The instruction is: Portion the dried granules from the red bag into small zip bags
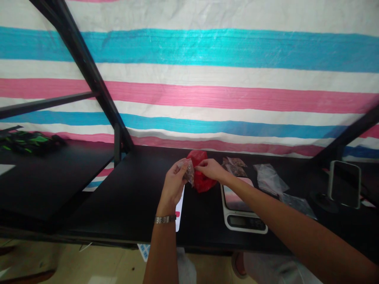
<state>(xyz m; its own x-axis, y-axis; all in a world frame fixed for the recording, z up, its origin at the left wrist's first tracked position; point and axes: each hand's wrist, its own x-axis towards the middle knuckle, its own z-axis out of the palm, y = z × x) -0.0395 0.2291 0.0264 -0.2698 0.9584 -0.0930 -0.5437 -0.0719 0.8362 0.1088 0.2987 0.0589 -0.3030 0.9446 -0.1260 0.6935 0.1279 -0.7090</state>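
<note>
Left hand [174, 179] pinching a small clear bag [190, 175] of brown bits, right hand [211, 169] just beside it.
Far left of the hands lies what looks like a green-and-black toy car [31, 142]; the left wrist wears a metal band [165, 219], with a white flat item [178, 225] partly hidden behind that forearm. The bag stands up between the hands, before a crumpled red bag [204, 184]; the right fingers are drawn together, but whether they grip either bag I cannot tell. Under the right forearm sits a scale [241, 199], with more filled bags [237, 170] just beyond it, then, farther right, clear bags [270, 179] and a phone [345, 184].
</note>
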